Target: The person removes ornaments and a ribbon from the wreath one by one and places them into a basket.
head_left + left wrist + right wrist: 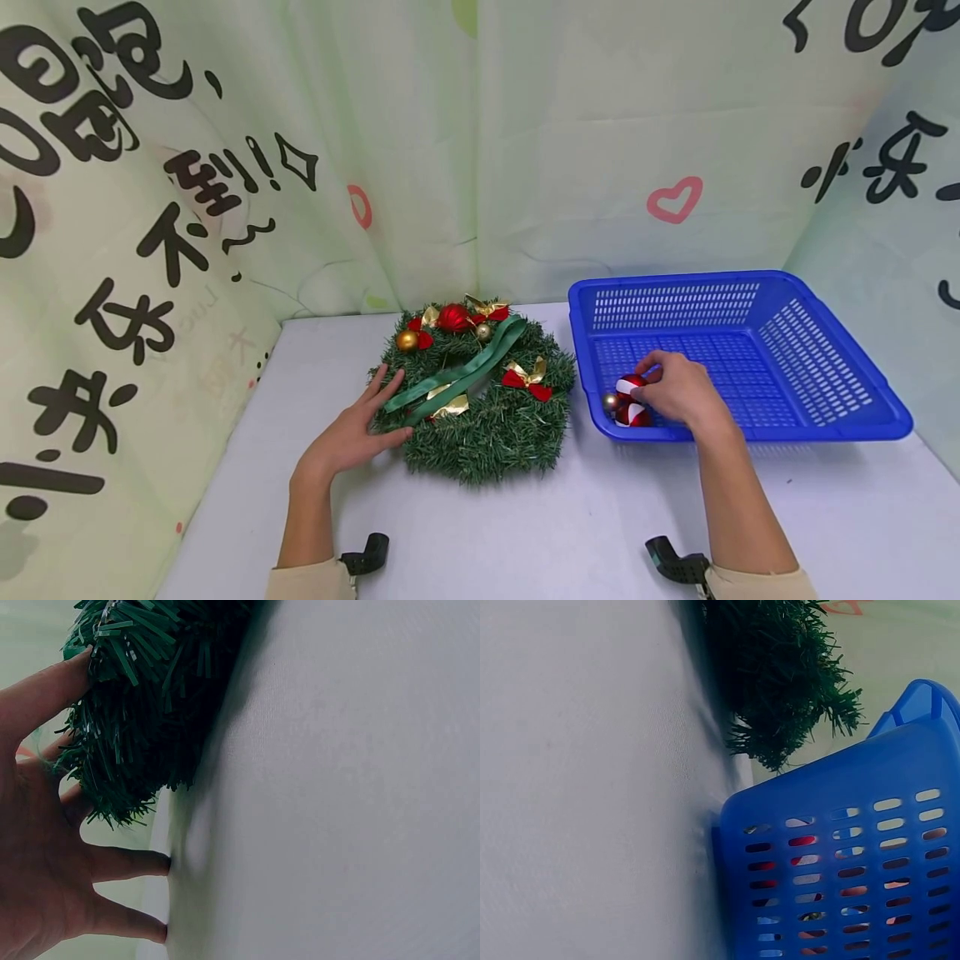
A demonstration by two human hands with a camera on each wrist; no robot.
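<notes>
A green Christmas wreath (487, 446) lies on the table with a dark green ribbon (457, 375) looped across it. Bows, a red ball (453, 317) and a gold ball (407, 340) decorate it. My left hand (356, 433) spreads its fingers against the wreath's left edge, and the left wrist view has two fingertips down at the table. Inside the blue basket (840, 432), my right hand (686, 390) pinches a red-and-white ball ornament (628, 385). Beside it sit another red-and-white ball (633, 415) and a small gold ball (610, 402). The basket wall mostly hides that hand in the right wrist view.
The basket stands right of the wreath, close to it, on a white-covered table (525, 533). A pale printed curtain (525, 167) hangs behind and along both sides. A black wrist mount (367, 554) shows by the left sleeve, another (675, 562) by the right.
</notes>
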